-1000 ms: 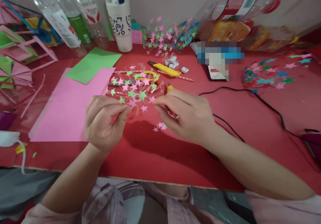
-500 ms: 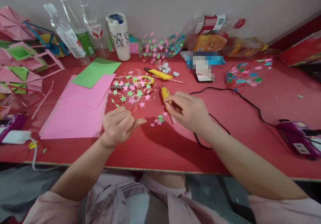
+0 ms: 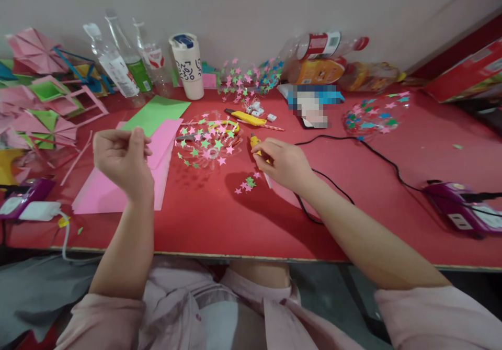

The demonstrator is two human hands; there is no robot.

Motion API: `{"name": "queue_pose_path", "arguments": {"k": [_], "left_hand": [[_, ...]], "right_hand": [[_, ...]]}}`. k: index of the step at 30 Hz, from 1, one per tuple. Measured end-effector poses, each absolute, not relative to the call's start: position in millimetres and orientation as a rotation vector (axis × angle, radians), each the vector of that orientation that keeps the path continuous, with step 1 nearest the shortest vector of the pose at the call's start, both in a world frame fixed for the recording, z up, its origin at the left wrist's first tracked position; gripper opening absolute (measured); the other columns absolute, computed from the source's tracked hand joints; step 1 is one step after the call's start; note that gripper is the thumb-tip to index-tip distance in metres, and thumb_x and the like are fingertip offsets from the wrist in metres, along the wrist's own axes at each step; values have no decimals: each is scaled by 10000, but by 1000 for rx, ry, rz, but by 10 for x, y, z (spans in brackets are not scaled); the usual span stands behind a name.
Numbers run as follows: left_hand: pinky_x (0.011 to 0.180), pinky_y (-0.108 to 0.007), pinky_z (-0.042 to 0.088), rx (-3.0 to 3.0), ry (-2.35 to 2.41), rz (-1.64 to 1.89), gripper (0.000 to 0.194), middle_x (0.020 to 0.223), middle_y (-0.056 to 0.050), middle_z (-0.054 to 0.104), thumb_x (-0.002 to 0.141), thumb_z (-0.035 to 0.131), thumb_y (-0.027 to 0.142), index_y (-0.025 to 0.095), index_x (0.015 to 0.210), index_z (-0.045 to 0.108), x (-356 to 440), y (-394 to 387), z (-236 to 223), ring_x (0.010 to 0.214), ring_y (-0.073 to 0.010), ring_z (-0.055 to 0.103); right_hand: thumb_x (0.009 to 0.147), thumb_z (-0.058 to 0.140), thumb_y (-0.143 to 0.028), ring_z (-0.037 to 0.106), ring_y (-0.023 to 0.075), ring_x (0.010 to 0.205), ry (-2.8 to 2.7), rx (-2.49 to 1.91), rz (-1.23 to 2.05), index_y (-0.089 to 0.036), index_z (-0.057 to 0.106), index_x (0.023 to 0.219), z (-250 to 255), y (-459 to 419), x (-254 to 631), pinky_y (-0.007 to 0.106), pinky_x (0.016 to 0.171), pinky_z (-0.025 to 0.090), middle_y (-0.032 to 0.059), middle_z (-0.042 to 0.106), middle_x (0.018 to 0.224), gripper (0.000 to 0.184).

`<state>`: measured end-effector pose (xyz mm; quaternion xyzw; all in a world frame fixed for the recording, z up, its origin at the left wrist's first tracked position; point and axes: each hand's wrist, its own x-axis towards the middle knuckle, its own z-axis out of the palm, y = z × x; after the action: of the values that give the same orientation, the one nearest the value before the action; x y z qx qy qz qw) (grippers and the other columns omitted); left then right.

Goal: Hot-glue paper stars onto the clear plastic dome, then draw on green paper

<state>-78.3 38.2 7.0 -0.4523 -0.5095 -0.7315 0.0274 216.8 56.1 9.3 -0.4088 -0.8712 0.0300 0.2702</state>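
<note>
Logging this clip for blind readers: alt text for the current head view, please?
A person's right hand is at a yellow glue gun on a red table, beside pink and green stars. The left hand is raised over pink paper; a star-dotted clear plastic piece lies between them.

Dim, soft light over a red table (image 3: 219, 224)

Muted indoor light leaves the wall (image 3: 251, 10) a dull grey, and the space below the table, at the bottom of the frame, falls into gloom. Light seems to come from above, outside the frame. A broad, soft-edged shadow spreads down and left of the right hand (image 3: 283, 162), near the centre. Faint sheen pales the tabletop at right. The wide lens bends the table's front edge and stretches objects toward both sides. Fine detail is soft; lettering on the bottles (image 3: 118, 72), upper left, blurs. Blocky pixelation (image 3: 314, 101) masks a patch right of upper centre.
</note>
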Motion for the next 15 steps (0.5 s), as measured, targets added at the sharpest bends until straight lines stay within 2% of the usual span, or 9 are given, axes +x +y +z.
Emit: {"name": "queue_pose_path", "arguments": {"k": [5, 7, 8, 10, 12, 14, 15], "left_hand": [[255, -172, 264, -1428, -1722, -2217, 398, 538, 123, 622, 784, 736, 408, 181, 641, 443, -935, 484, -37, 333, -12, 506], [250, -195, 252, -1433, -1697, -2244, 425, 483, 87, 606, 845, 659, 438, 183, 572, 457, -905, 457, -25, 302, -29, 482], [267, -210, 263, -1452, -1695, -2261, 479, 446, 62, 579, 922, 543, 443, 182, 526, 471, -870, 432, -11, 299, -32, 466], [304, -220, 271, -1485, -1664, -2248, 563, 361, 57, 460, 972, 441, 429, 183, 467, 464, -766, 371, 15, 299, -31, 427], [334, -215, 275, -1581, -1610, -2207, 481, 393, 67, 450, 941, 509, 411, 186, 517, 471, -626, 303, 27, 327, -28, 418], [375, -215, 324, -1671, -1556, -2218, 232, 568, 67, 576, 830, 668, 334, 210, 715, 509, -469, 229, 9, 397, -35, 456], [396, -212, 351, -1723, -1521, -2212, 243, 655, 64, 608, 757, 735, 281, 229, 836, 511, -393, 190, -14, 455, -49, 509]], "right_hand": [[852, 486, -200, 517, 109, 640, -2368, -1142, 127, -173, 636, 837, 9, 652, 2221, 227, 599, 356, 17, 610, 743, 153], [853, 492, -200, 515, 112, 637, -2382, -1129, 151, -167, 640, 845, -33, 654, 2252, 232, 601, 363, 22, 612, 747, 152], [853, 498, -200, 518, 118, 650, -2402, -1114, 157, -164, 644, 851, -48, 652, 2273, 236, 608, 367, 28, 615, 752, 151], [848, 517, -200, 527, 140, 711, -2477, -1070, 155, -160, 655, 855, -59, 645, 2320, 252, 638, 378, 45, 630, 779, 144], [842, 542, -205, 520, 168, 784, -2592, -1015, 131, -159, 671, 839, -50, 632, 2359, 280, 687, 387, 65, 644, 817, 137], [842, 557, -208, 504, 191, 838, -2711, -973, 74, -155, 684, 813, -41, 608, 2372, 319, 747, 386, 81, 645, 843, 141], [845, 557, -208, 499, 200, 860, -2758, -955, 37, -152, 688, 804, -43, 592, 2369, 339, 775, 381, 86, 642, 848, 148]]}}
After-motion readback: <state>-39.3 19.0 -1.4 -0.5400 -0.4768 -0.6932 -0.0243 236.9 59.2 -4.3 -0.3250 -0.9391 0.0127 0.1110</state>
